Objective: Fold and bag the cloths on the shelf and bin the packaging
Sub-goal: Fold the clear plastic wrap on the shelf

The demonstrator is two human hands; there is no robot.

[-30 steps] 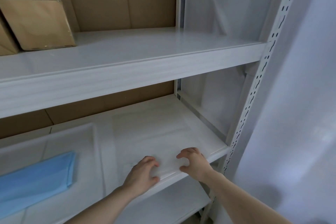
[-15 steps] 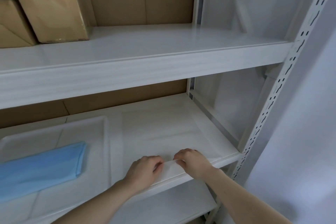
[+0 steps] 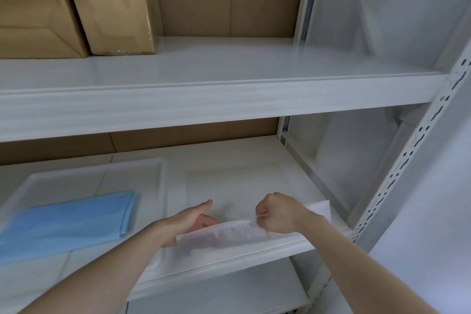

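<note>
My right hand now pinches bag edge, lifted off shelf front; left hand flat, fingers slipping inside mouth. Bag opening started. Blue cloth waits in tray, not bagged.

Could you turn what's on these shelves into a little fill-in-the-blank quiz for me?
1. The folded cloth in the white tray is ____ in colour.
2. The clear plastic bag is pinched at its edge by the ____ hand.
3. The cardboard boxes stand on the ____ shelf.
4. The left hand reaches ____ the bag's raised flap.

Missing words: blue; right; upper; under
</note>
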